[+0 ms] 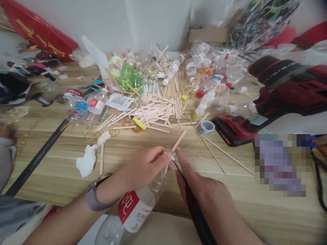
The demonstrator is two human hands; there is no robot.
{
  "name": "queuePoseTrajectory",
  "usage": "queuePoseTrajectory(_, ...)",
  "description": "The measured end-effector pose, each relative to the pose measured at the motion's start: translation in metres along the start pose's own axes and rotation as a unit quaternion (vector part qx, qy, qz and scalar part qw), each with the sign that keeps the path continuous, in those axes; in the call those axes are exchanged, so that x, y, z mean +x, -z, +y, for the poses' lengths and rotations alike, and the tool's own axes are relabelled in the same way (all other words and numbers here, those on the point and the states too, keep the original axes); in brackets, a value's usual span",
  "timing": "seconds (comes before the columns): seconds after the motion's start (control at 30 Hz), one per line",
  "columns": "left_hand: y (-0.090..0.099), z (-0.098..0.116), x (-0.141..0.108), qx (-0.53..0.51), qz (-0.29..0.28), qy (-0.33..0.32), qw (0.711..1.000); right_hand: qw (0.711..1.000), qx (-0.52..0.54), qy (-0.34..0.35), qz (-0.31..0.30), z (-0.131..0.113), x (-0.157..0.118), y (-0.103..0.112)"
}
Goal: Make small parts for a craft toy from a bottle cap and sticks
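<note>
A clear plastic bottle (139, 207) with a red and white label lies tilted at the front edge of the table, its neck pointing up and right. My left hand (146, 166), with a grey band on the wrist, is closed round the bottle's neck. Close to the right of the neck, my right hand (201, 190) is closed round a long black tool (194, 211), whose thin tip reaches the bottle's mouth. A flat wooden stick (179, 141) lies just beyond the mouth, partly hidden by the hands.
Wooden sticks (155, 114) and a yellow cutter (139, 123) lie beyond my hands. Plastic bottles (200, 81) stand behind. At right are a tape roll (206, 127) and a red-black power tool (286, 92). A crumpled tissue (87, 160) lies left; a person's sleeve (6, 163) shows far left.
</note>
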State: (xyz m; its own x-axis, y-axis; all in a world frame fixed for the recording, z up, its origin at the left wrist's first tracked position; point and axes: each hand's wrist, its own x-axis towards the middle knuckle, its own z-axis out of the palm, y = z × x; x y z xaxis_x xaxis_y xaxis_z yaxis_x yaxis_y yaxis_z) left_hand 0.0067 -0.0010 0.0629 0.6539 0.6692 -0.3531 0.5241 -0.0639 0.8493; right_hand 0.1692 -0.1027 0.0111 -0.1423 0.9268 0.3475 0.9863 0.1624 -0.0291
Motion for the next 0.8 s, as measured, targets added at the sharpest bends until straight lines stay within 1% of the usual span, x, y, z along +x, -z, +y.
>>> queuePoseTrajectory(0.07,-0.001,0.002,-0.001,0.016,0.010,0.003,1.000,1.000,0.000,-0.010,-0.015,-0.002,0.000,0.002)
queuePoseTrajectory(0.13,-0.001,0.004,-0.003,0.036,0.021,0.006,0.999,1.000,0.006,-0.015,-0.014,-0.002,0.001,0.003)
queuePoseTrajectory(0.3,-0.003,0.010,-0.010,0.114,0.040,0.026,0.992,0.999,0.031,-0.002,0.027,-0.001,0.001,-0.001)
queuePoseTrajectory(0.4,-0.004,0.013,-0.013,0.162,0.049,0.039,0.985,0.999,0.035,0.011,0.035,-0.001,0.001,-0.002)
queuePoseTrajectory(0.47,-0.004,0.015,-0.013,0.171,0.048,0.048,0.983,0.999,0.028,0.009,0.035,-0.001,0.000,-0.001)
queuePoseTrajectory(0.6,-0.004,0.015,-0.011,0.152,0.043,0.069,0.985,0.999,0.029,0.016,0.033,0.000,0.001,0.002)
queuePoseTrajectory(0.73,-0.005,0.014,-0.010,0.156,0.044,0.061,0.985,0.999,0.026,0.028,0.024,0.002,0.001,0.001)
queuePoseTrajectory(0.8,-0.006,0.014,-0.009,0.166,0.047,0.055,0.984,0.999,0.013,0.026,0.036,0.003,0.000,0.000)
